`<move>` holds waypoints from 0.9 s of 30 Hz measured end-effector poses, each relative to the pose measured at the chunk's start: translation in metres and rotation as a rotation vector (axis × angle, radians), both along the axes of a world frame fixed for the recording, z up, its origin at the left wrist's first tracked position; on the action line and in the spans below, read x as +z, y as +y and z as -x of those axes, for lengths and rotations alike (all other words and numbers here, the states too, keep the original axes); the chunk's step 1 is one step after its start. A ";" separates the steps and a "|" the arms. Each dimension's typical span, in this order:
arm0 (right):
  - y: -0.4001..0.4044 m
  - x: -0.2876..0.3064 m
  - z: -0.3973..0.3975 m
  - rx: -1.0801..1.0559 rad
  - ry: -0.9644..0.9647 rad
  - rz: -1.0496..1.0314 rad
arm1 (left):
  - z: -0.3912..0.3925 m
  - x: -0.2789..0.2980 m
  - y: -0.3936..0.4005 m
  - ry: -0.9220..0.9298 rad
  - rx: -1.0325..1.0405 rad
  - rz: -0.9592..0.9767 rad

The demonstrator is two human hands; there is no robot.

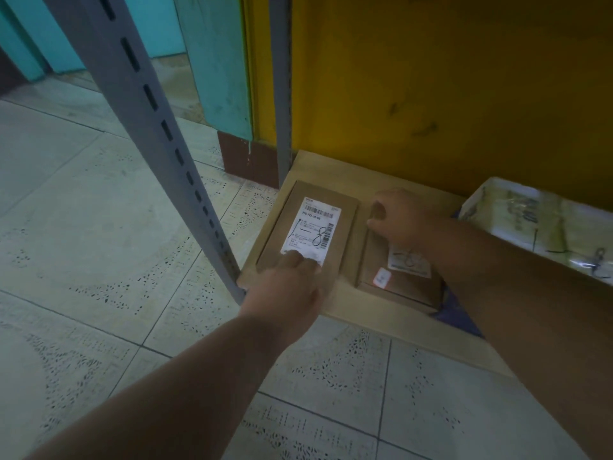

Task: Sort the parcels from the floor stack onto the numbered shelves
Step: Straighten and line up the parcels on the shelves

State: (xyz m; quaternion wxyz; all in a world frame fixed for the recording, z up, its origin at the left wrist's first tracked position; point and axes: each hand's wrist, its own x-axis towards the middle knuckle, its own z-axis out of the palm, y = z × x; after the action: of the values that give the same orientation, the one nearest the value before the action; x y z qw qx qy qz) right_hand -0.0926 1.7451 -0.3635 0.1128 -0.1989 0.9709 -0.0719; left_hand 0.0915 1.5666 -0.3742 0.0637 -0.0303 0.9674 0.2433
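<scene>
Both hands are down on the low pale wooden shelf board (335,313) at centre frame, beside the grey slotted steel upright (149,104) of the rack. The left hand (292,293) lies with fingers straight and together, pressing the near end of a flat brown cardboard parcel (308,227) whose white label is hand-marked with an 8; the contact looks intended to slide or square it. The right hand (403,220) rests on a second brown cardboard parcel (398,277) just beside the first, its fingers bent over the far edge, apparently to pull it into line. A white plastic-wrapped parcel (537,224) lies at right, near the yellow back wall (447,78)
</scene>
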 end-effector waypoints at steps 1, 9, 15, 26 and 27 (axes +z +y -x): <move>0.008 0.004 0.003 -0.017 -0.023 -0.049 | 0.005 0.001 0.004 0.000 -0.024 -0.003; 0.043 0.021 0.019 -0.104 -0.117 -0.290 | 0.030 0.003 0.045 -0.036 -0.078 -0.120; 0.042 0.014 0.018 -0.104 -0.189 -0.382 | 0.028 -0.002 0.059 -0.084 -0.151 -0.068; 0.040 0.019 0.014 -0.151 -0.257 -0.350 | 0.017 -0.010 0.059 -0.136 -0.008 -0.198; 0.040 0.019 0.013 -0.155 -0.260 -0.343 | 0.016 -0.009 0.060 -0.139 0.017 -0.222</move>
State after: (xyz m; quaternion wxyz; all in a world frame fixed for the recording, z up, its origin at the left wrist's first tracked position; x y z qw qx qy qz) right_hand -0.1059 1.7848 -0.3444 0.2634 -0.0909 0.9585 0.0605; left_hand 0.0756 1.6262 -0.3830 0.1317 -0.0479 0.9275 0.3467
